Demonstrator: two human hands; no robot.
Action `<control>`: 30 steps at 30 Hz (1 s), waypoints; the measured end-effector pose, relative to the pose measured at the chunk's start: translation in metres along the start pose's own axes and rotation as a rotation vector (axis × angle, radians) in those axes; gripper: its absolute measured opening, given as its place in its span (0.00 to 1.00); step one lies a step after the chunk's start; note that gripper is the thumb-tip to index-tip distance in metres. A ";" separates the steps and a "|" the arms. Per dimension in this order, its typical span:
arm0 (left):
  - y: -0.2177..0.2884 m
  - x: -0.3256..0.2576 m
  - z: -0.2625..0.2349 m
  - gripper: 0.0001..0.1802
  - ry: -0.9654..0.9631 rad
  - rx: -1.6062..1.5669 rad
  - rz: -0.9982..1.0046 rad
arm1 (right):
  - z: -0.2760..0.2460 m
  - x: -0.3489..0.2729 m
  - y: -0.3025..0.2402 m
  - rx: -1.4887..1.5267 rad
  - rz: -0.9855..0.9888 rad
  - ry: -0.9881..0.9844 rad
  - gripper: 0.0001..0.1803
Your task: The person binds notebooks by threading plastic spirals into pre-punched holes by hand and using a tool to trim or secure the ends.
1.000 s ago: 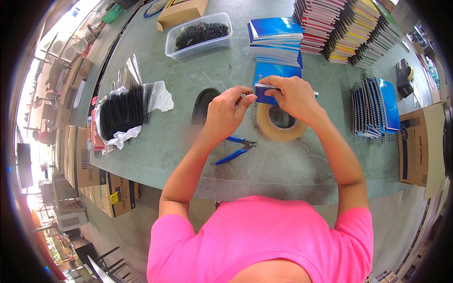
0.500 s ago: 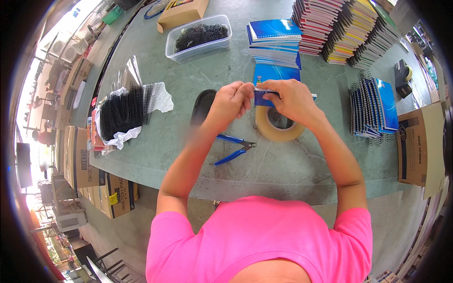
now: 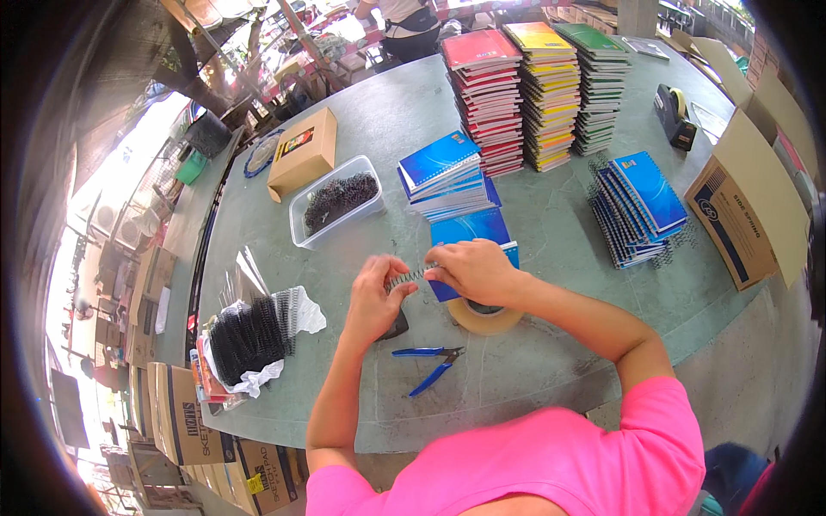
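Busy workshop, big counter (image 3: 559, 249)

Workshop's bright down the left side, boxes piled about, and there's another person (image 3: 409, 26) past the far edge. Counter's grey-green, smooth, a bit scuffed. Open carton (image 3: 731, 224) sits by the right edge with its flaps out, I guess so it doesn't eat up the middle.

Three tall stacks at the back: red stack (image 3: 486, 103), yellow stack (image 3: 546, 99), green stack (image 3: 596, 95). Side by side, probably to keep the colours sorted. Blue gets two spots: a loose pile (image 3: 443, 176) straight ahead and a spiral pile (image 3: 641, 198) off to the right with coils poking out one side, so likely kept apart on purpose.

Over left, a black bundle (image 3: 245, 340) of coils lies on white wrapping, and a clear tub (image 3: 348, 222) holds a black tangle (image 3: 342, 200).

Now the hands. Left hand (image 3: 379, 292) is pinching one end of a coil (image 3: 415, 276), thumb against fingers. Right hand (image 3: 473, 271) is closed over a blue book (image 3: 443, 291), fingertips by the coil's other end, likely to steady it. Tape roll (image 3: 482, 320) is partly hidden beneath them; cutters (image 3: 449, 353) lie close by, handles spread, handy spot.

Skinniest thing is that coil, bridging the two hands above the counter. Can't tell if any of it's through the book.
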State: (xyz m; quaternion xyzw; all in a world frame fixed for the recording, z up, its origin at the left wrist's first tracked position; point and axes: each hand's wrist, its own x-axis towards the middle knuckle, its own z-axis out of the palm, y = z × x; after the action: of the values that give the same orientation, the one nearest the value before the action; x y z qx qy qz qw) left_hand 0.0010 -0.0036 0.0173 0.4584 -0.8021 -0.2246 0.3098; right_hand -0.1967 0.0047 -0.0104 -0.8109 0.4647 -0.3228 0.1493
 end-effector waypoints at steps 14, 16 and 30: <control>0.224 -0.053 -0.052 0.18 0.020 -1.273 0.554 | 0.012 0.002 -0.006 -0.010 -0.010 -0.039 0.10; 0.210 -0.050 -0.086 0.06 -0.366 -0.823 0.328 | 0.005 -0.003 0.003 -0.012 0.011 -0.050 0.09; -0.138 -0.079 -0.019 0.32 0.105 -0.037 -0.405 | -0.033 -0.027 0.041 0.700 0.445 -0.174 0.12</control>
State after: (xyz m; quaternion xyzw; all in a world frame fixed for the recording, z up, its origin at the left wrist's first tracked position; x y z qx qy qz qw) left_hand 0.1267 -0.0023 -0.0814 0.6155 -0.6722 -0.2727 0.3082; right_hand -0.2553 0.0077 -0.0178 -0.6156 0.4764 -0.3513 0.5202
